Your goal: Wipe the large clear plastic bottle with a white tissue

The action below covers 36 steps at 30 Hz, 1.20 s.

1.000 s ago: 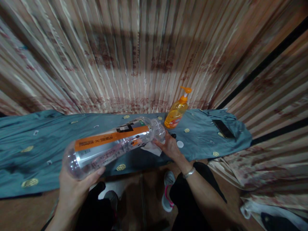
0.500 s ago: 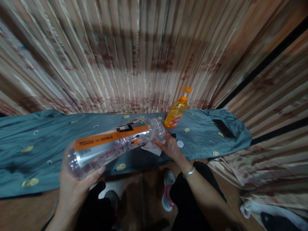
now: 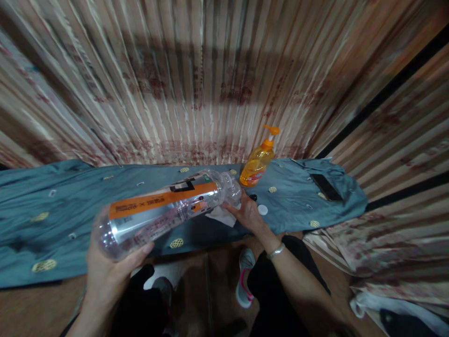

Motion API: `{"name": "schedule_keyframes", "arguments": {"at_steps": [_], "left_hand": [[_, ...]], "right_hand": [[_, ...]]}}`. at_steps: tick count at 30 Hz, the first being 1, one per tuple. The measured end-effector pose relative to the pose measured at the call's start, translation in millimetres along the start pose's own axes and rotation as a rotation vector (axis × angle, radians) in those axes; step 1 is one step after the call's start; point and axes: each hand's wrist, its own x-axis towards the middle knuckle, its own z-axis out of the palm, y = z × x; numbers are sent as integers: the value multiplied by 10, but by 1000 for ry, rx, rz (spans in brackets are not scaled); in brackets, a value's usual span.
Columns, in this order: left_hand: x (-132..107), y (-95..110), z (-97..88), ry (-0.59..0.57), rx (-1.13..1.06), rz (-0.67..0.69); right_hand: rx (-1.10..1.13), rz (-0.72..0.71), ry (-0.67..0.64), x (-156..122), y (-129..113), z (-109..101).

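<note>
My left hand (image 3: pixel 108 271) is wrapped round the base of a large clear plastic bottle (image 3: pixel 163 208) with an orange and silver label. The bottle is tilted, its neck pointing right and lower than the base in my grip. My right hand (image 3: pixel 250 215) is closed on a small clear plastic container (image 3: pixel 233 191), held against the big bottle's mouth. Whether liquid passes between them I cannot tell. Under the neck lies a white tissue (image 3: pixel 223 215). A white round cap (image 3: pixel 262 209) and a small black piece (image 3: pixel 253 197) rest beside my right hand.
An orange pump bottle (image 3: pixel 256 167) of yellow liquid stands behind my right hand. A dark phone (image 3: pixel 326 187) lies farther right on the green cloth (image 3: pixel 294 206). Pleated curtains (image 3: pixel 196 93) hang close behind and at the right, with a dark pole (image 3: pixel 379 96).
</note>
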Motion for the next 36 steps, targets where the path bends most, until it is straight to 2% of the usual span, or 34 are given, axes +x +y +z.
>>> {"name": "schedule_keyframes", "arguments": {"at_steps": [4, 12, 26, 33, 36], "left_hand": [[-7, -17, -24, -31, -68, -110], [-78, 139, 61, -5, -58, -90], [-17, 29, -46, -49, -22, -106], [-12, 16, -41, -59, -41, -97], [-34, 30, -14, -29, -45, -98]], "right_hand": [[-1, 7, 4, 1, -4, -7], [7, 12, -25, 6, -49, -41], [-11, 24, -30, 12, -42, -25], [-37, 14, -5, 5, -38, -19], [-31, 14, -10, 3, -37, -24]]}}
